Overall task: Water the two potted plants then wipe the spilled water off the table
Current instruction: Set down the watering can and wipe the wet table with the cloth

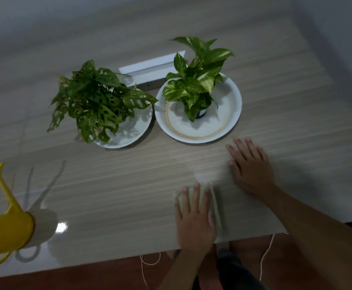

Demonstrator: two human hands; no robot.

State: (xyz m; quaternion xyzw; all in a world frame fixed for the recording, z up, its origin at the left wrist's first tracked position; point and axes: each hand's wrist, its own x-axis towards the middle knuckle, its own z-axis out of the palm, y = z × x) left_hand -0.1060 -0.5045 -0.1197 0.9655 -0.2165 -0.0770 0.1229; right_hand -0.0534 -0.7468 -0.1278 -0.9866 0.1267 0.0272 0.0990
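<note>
Two potted plants stand on white plates at the middle of the table: a holey-leaved plant (96, 101) on the left plate (137, 130), and a variegated plant (194, 80) on the right plate (229, 114). A yellow watering can (5, 225) sits at the table's left edge with its spout pointing up. My left hand (194, 218) presses flat on a pale cloth (216, 206) near the front edge; the cloth looks blurred. My right hand (251, 168) lies flat on the tabletop, fingers apart, just in front of the right plate. A faint wet sheen (204, 176) shows between my hands.
A white box-like object (150, 69) lies behind the plants. The wooden table (108, 185) ends at its front edge close to my body, where thin white cords (265, 254) hang below. A grey wall runs behind the table and along its right side.
</note>
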